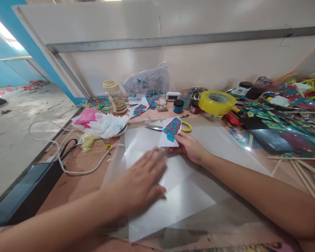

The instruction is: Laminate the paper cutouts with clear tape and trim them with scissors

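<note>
My right hand (190, 147) pinches the lower right edge of a paper cutout (171, 130) with a red and blue pattern on white. My left hand (147, 175), a little blurred, is stretched out flat with its fingers together above white paper sheets (183, 196); whether it touches them I cannot tell. Just behind the cutout lies a pair of scissors (186, 126) with yellow handles, its blades pointing left and partly covered by the cutout. Farther back rests a second patterned paper piece (139, 109).
At the back stand a glass jar (114, 98), a blue paint pot (178, 105) and a yellow tape roll (216, 101). Tissues (107, 125) and a white cable (76, 172) lie left, beside a black case (28, 192). A phone (271, 140) and wooden sticks (303, 175) lie right.
</note>
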`<state>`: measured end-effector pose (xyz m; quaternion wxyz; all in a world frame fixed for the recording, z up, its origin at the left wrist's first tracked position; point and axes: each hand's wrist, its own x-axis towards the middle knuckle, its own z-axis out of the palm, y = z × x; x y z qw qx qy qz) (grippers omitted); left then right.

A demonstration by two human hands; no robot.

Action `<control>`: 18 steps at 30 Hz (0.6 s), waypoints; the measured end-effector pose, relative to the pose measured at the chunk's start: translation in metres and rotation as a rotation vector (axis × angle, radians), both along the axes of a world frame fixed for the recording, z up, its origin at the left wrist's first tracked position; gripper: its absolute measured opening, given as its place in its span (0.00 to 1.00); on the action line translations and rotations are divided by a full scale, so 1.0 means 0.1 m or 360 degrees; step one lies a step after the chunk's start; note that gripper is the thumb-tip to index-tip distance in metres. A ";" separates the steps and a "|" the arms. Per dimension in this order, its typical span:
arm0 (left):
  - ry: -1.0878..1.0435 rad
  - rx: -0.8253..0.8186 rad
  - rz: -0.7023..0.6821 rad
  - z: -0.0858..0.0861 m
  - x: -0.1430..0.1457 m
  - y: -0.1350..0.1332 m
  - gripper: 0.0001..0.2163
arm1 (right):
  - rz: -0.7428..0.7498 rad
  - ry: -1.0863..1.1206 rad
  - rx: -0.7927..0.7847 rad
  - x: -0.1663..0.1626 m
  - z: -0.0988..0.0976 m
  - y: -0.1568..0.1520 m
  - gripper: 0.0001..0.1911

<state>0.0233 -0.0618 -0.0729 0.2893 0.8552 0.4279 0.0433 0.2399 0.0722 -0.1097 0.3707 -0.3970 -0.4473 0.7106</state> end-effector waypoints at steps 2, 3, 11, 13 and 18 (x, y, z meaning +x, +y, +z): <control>0.0225 0.0026 0.0063 0.03 0.06 0.02 0.39 | -0.0005 -0.0003 -0.0006 0.00 -0.01 0.00 0.12; 0.0190 -0.0100 -0.0140 0.11 0.09 -0.02 0.40 | -0.0005 -0.0006 -0.0011 0.00 -0.01 0.01 0.12; -0.0151 0.0059 0.0127 0.77 -0.26 0.09 0.17 | 0.0027 0.0026 -0.0004 0.01 0.05 0.00 0.09; 0.0226 0.0513 0.0609 0.62 -0.60 0.46 0.20 | 0.0053 0.0041 0.0004 0.02 0.06 -0.01 0.10; 0.0566 0.0575 0.0968 0.14 -1.30 1.23 0.26 | 0.0054 0.0046 0.0009 0.02 0.07 -0.01 0.12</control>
